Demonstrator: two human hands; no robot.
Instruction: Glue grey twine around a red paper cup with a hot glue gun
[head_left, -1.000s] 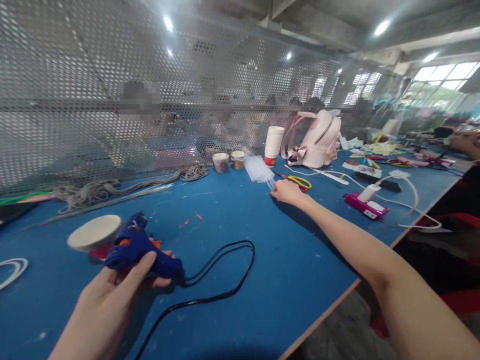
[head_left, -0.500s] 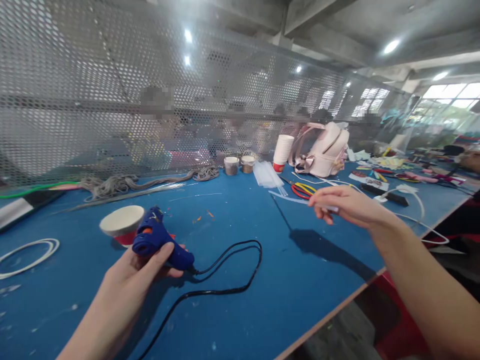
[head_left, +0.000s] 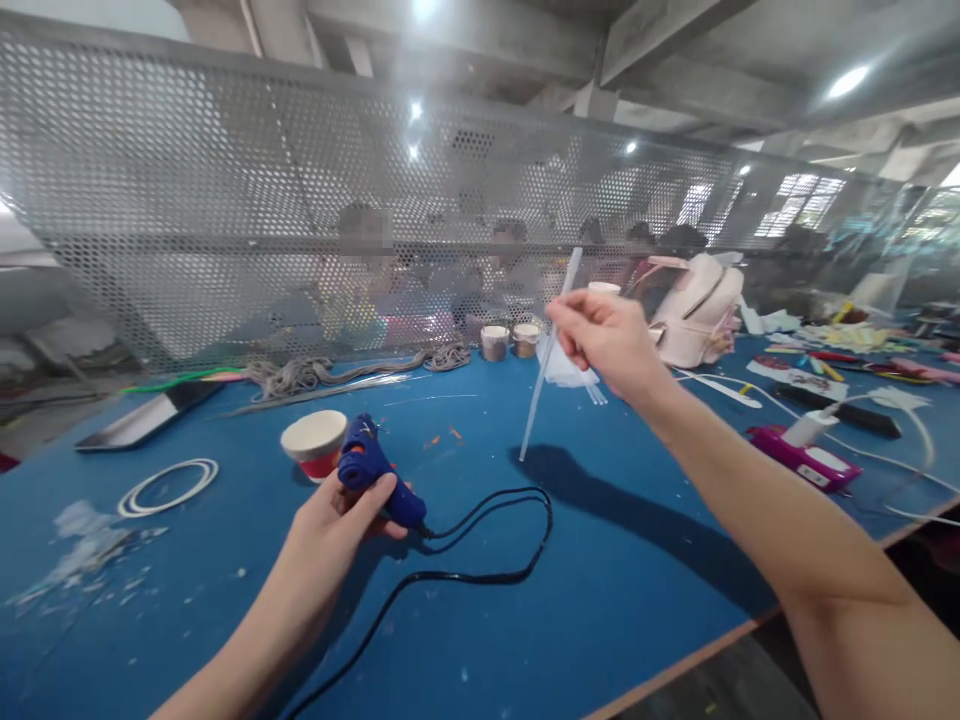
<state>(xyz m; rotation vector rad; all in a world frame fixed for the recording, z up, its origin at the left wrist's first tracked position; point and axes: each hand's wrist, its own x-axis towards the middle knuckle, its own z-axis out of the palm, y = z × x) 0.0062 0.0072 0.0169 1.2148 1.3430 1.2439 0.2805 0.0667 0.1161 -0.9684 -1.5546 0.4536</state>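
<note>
My left hand point(head_left: 337, 525) grips a blue hot glue gun point(head_left: 371, 472) by its handle, low over the blue table point(head_left: 525, 620). Its black cord point(head_left: 480, 545) loops to the right across the tabletop. My right hand point(head_left: 607, 340) is raised above the table and pinches a long clear glue stick point(head_left: 546, 368), which slants down to the left. A paper cup point(head_left: 315, 445) with a red band lies on its side just behind the glue gun. A bundle of clear glue sticks point(head_left: 574, 378) lies on the table behind my right hand.
A perforated metal screen point(head_left: 225, 200) runs along the table's far edge, with people seated behind it. Grey cord point(head_left: 300, 375), white rings point(head_left: 169, 485), two small jars point(head_left: 510, 340), a pink backpack point(head_left: 694, 320), and a magenta device point(head_left: 795, 455) with white cables lie around.
My right hand has lifted from the glue stick pile with one stick and swung up and left. The left hand keeps hold of the glue gun. The view has shifted right.
</note>
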